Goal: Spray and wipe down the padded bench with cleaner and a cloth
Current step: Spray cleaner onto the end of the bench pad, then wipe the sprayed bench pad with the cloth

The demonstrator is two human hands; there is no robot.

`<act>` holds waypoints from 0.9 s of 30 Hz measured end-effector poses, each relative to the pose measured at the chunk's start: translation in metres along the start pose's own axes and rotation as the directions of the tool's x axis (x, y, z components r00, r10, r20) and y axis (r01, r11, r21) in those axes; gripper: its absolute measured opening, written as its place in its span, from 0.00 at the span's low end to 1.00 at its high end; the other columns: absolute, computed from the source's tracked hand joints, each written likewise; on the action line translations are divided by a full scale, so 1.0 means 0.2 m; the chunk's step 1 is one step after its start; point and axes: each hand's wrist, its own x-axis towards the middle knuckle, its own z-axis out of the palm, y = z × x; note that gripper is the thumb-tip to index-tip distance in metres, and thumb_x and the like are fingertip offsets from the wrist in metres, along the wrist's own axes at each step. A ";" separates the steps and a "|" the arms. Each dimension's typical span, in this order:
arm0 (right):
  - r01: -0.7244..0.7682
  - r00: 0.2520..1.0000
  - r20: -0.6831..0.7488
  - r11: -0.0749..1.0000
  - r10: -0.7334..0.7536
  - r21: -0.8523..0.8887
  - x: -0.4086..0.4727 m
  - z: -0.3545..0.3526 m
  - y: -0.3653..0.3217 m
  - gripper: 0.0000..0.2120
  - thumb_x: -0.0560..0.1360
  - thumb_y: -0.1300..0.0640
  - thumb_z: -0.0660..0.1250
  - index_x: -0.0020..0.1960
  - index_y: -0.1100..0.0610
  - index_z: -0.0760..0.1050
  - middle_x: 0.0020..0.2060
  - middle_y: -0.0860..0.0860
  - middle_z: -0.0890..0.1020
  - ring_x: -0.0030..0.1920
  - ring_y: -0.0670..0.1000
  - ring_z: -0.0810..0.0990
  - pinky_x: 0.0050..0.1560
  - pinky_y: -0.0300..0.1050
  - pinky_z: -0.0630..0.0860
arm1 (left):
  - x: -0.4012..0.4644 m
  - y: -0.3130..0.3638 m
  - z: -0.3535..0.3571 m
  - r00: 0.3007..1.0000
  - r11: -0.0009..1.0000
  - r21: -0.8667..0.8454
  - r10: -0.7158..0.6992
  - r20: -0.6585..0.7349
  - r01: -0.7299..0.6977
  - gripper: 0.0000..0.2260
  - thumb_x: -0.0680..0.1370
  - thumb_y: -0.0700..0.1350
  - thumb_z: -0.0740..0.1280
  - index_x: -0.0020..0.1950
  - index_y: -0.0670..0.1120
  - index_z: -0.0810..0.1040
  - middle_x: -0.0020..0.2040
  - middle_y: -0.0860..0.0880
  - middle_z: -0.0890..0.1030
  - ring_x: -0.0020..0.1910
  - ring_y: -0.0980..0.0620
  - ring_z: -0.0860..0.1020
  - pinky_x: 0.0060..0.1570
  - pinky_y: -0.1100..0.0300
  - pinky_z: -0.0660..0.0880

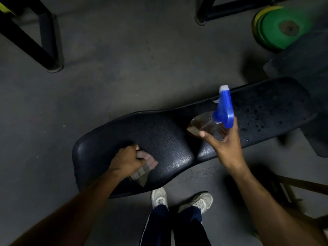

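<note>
Left hand grips a checked cloth on the black padded bench; right hand holds a clear blue-triggered spray bottle. Unwiped droplets could run off.

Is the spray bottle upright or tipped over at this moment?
Tipped. The spray bottle lies close to horizontal in the right hand, its blue trigger head pointing away over the bench and its clear base toward the left.

- A gym is showing here: green and yellow weight plates are leaning on a grey floor.
- Black steel rack legs are standing beside a padded bench.
</note>
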 end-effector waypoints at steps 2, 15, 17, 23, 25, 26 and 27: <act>-0.029 1.000 0.007 0.999 0.029 -0.015 -0.07 -0.04 0.05 0.42 0.68 0.52 0.82 0.75 0.51 0.65 0.69 0.48 0.77 0.71 0.49 0.76 0.74 0.52 0.71 | -0.02 0.09 0.03 0.997 0.999 0.005 0.041 0.058 -0.042 0.06 0.72 0.49 0.70 0.44 0.51 0.74 0.43 0.51 0.82 0.43 0.51 0.82 0.45 0.51 0.81; -0.351 0.934 -0.036 0.932 0.356 0.095 -0.50 -0.39 0.41 0.24 0.75 0.54 0.77 0.69 0.44 0.74 0.60 0.48 0.83 0.63 0.46 0.82 0.65 0.44 0.77 | -0.13 0.76 0.49 0.940 0.900 -0.426 0.217 0.262 -0.089 0.09 0.69 0.43 0.74 0.47 0.45 0.79 0.40 0.50 0.84 0.40 0.54 0.81 0.46 0.54 0.79; -0.391 0.919 -0.010 0.915 0.394 0.095 -0.52 -0.46 0.43 0.19 0.77 0.55 0.74 0.66 0.46 0.76 0.56 0.44 0.85 0.59 0.42 0.82 0.61 0.40 0.77 | -0.13 0.89 0.57 0.932 0.871 -0.486 0.228 0.283 -0.066 0.08 0.71 0.41 0.73 0.48 0.43 0.79 0.40 0.49 0.82 0.39 0.55 0.80 0.45 0.56 0.76; -0.432 0.896 -0.022 0.882 0.444 0.191 -0.49 -0.71 0.49 0.09 0.80 0.56 0.72 0.60 0.54 0.82 0.49 0.51 0.88 0.49 0.47 0.84 0.48 0.45 0.80 | -0.10 1.31 0.76 0.929 0.809 -0.587 0.211 0.305 0.009 0.07 0.75 0.39 0.71 0.52 0.44 0.80 0.42 0.49 0.85 0.38 0.56 0.82 0.38 0.63 0.77; -0.440 0.883 -0.074 0.873 0.463 0.209 -0.46 -0.81 0.51 0.08 0.80 0.59 0.72 0.58 0.55 0.82 0.48 0.50 0.88 0.48 0.46 0.85 0.47 0.41 0.79 | -0.08 1.44 0.80 0.927 0.807 -0.590 0.217 0.306 0.006 0.07 0.76 0.39 0.70 0.53 0.43 0.81 0.42 0.48 0.85 0.40 0.54 0.82 0.40 0.61 0.78; -0.434 0.881 -0.107 0.878 0.460 0.203 -0.44 -0.87 0.52 0.08 0.80 0.60 0.72 0.58 0.56 0.83 0.49 0.49 0.88 0.49 0.47 0.85 0.49 0.41 0.80 | -0.06 1.51 0.82 0.926 0.807 -0.590 0.220 0.306 0.004 0.06 0.76 0.39 0.70 0.52 0.43 0.81 0.42 0.47 0.85 0.41 0.52 0.82 0.42 0.59 0.78; -0.425 0.880 -0.144 0.886 0.453 0.185 -0.41 -0.94 0.52 0.08 0.80 0.59 0.73 0.58 0.56 0.83 0.50 0.49 0.88 0.51 0.48 0.86 0.52 0.43 0.80 | -0.05 1.57 0.84 0.926 0.806 -0.592 0.221 0.305 0.003 0.06 0.76 0.39 0.70 0.51 0.42 0.81 0.42 0.46 0.85 0.41 0.50 0.82 0.44 0.56 0.78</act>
